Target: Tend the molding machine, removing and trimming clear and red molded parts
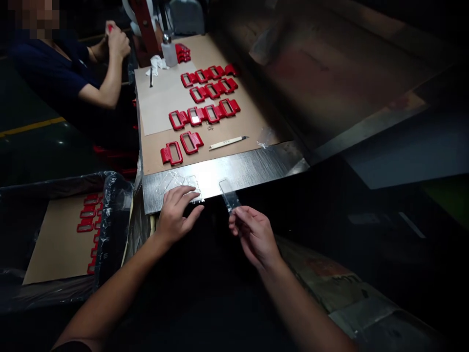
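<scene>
My right hand (254, 232) pinches a clear plastic piece (227, 193) by its lower end, just off the front edge of the metal strip (252, 166). The piece is a thin, see-through rectangle with rounded corners. My left hand (178, 215) hovers over or rests on the strip's left part, fingers stretched and thumb apart. Under and beside its fingertips lie several more clear plastic pieces (170, 181); whether a finger presses one I cannot tell. Beyond the strip, red plastic frames (171, 153) with rectangular windows stand in rows on brown cardboard (154, 166).
A craft knife (229, 143) lies on the cardboard, near clear scraps (266, 137). Farther back are a pump bottle (169, 51), white tissue (158, 64) and stacked red parts (182, 53). At left, a plastic-lined bin (113, 195) holds more red frames. A co-worker (69, 73) sits beyond, hands raised.
</scene>
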A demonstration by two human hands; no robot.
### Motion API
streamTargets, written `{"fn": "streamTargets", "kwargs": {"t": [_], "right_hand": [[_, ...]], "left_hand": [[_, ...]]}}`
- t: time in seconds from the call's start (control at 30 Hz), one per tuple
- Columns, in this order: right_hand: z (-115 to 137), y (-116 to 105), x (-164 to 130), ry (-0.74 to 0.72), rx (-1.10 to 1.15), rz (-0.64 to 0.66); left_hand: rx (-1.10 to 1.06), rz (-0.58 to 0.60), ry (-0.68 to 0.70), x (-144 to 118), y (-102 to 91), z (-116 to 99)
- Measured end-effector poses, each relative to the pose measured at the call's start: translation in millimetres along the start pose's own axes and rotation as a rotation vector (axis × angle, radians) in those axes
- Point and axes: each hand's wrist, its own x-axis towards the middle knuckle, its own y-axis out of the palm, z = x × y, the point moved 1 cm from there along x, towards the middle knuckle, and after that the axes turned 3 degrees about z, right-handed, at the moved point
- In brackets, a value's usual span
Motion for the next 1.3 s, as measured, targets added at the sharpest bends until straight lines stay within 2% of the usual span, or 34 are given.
{"fn": "streamTargets", "kwargs": {"t": [0.1,0.17,0.3,0.43,0.5,0.67,0.73,0.83,0.9,1.03,1.17,1.3], "right_hand": [[-2,-8,-31,0.114,0.062,0.077],[-8,-16,-48,0.167,0.099,0.109],[-19,-36,-69,0.216,0.161,0.134],[-19,-53,-80,0.212,0.189,0.132],[-18,-60,-84,0.210,0.186,0.125],[-21,-73,-92,0.132,0.187,0.062],[-23,-75,-93,0.099,0.171,0.026],[-27,-77,-92,0.097,0.145,-0.002],[-30,-77,-91,0.113,0.139,0.008],[-37,-75,-89,0.160,0.137,0.039],[-41,-71,-88,0.168,0.112,0.080],[-44,-66,-89,0.087,-0.009,0.085]], "left_hand": [[-0.461,0.023,-0.170,-3,4.0,-31],[-0.665,0.072,-0.256,-4,11.3,-49],[-0.782,0.089,-0.322,-8,28.6,-69],[-0.846,0.137,-0.355,-11,48.6,-76],[-0.947,0.146,-0.384,-13,61.8,-78],[-1.295,0.133,-0.637,-24,96.5,-83],[-1.290,0.106,-0.677,-29,102.5,-84],[-1.180,0.060,-0.559,-35,99.9,-85],[-1.111,0.069,-0.478,-36,94.6,-84],[-1.051,0.083,-0.470,-35,86.0,-77],[-1.137,0.093,-0.563,-38,86.4,-70],[-1.463,0.161,-0.860,-51,100.9,-69]]}}
